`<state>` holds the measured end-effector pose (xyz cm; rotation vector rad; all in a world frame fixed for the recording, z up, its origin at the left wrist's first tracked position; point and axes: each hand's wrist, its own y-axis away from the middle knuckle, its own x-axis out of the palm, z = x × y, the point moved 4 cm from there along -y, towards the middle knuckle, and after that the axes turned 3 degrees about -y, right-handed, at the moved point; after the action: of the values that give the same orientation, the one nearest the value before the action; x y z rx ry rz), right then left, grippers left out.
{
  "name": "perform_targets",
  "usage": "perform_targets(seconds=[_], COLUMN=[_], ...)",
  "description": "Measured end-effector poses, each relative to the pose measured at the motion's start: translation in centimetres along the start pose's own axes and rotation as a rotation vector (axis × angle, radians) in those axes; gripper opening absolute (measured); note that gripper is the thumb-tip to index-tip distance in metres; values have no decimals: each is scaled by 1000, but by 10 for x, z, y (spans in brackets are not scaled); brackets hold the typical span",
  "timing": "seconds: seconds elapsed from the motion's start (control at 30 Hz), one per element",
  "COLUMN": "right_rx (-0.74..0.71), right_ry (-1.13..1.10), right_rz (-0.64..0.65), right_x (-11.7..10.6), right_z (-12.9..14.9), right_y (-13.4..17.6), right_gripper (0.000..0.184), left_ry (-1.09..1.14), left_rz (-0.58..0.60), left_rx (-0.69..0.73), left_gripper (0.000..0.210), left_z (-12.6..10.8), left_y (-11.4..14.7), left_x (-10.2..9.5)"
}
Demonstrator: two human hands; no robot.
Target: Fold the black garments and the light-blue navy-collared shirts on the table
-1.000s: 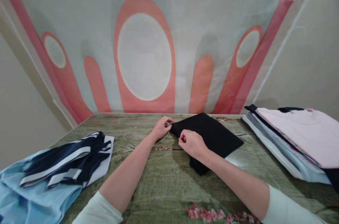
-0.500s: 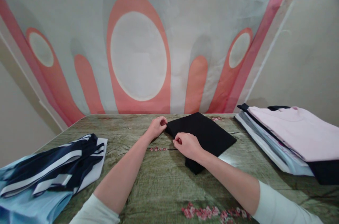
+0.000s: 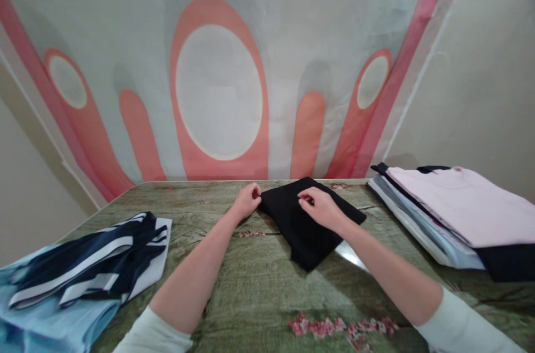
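Observation:
A folded black garment (image 3: 288, 225) lies slanted on the table, its far edge near the table's back. At its left corner, my left hand (image 3: 247, 201) pinches the cloth between thumb and fingers. My right hand (image 3: 321, 209) is over the garment's middle, with curled fingers. Its thumb and index tips look slightly apart, with black cloth showing between them. I cannot make out any cloth gripped there. The garment's near corner hangs free of both hands and rests on the tabletop.
The wood-patterned table (image 3: 246, 297) carries printed pink blossoms. At the right lies a stack of folded clothes, a pink top (image 3: 455, 202) uppermost. A loose pile at the left includes a navy white-striped garment (image 3: 96, 264) and light-blue cloth (image 3: 54, 319). A patterned wall covering (image 3: 288, 24) stands behind.
My right hand has moved right and slightly away from me, from the garment's left side to over its middle. My left hand stays at the left corner. The view has shifted slightly.

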<state>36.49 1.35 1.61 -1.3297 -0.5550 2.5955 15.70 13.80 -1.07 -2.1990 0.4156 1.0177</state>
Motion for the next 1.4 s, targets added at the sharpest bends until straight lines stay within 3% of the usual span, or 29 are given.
perform_targets(seconds=[0.1,0.2,0.3,0.43,0.5,0.6,0.67,0.77,0.9,1.03,1.13,1.23,1.33,1.4], right_rx=[176,298,326,169,67,12,23,97,185,79,77,66,58,103], right_ry=[279,372,340,365,397,411,430,495,561,366,260,209,174,193], right_rz=[-125,-76,-1,41,109,216,258,317,402,544,426,236,230,257], right_x=[-14,-15,-11,-7,-4,-2,-4,-12,-28,-42,-48,-42,-28,-22], right_z=[-57,-101,-118,-108,-100,-91,-84,-67,-39,-26,-41,-60,-73,-78], right_y=[-5,-2,-1,-4,-3,0,3,11,25,25,13,6,8,11], right_gripper=[40,52,57,53,51,49,50,53,55,52,43,30,30,29], left_ry=[-13,-53,-140,-181,-240,-339,-403,-507,-687,-787,-673,-496,-461,-463], left_rz=[20,34,32,170,257,333,356,385,353,325,335,474,462,432], left_rx=[-18,28,126,201,176,128,109,46,-34,-42,-17,2,22,82], left_gripper=[18,24,27,23,39,56,58,52,43,41,42,56,62,61], left_z=[4,-3,-31,-83,-100,-107,-101,-82,-62,-80,-117,-146,-152,-145], left_y=[0,-3,-4,8,20,35,39,34,23,20,31,52,63,60], left_x=[-2,-10,-15,9,27,45,47,37,6,-16,-7,26,48,52])
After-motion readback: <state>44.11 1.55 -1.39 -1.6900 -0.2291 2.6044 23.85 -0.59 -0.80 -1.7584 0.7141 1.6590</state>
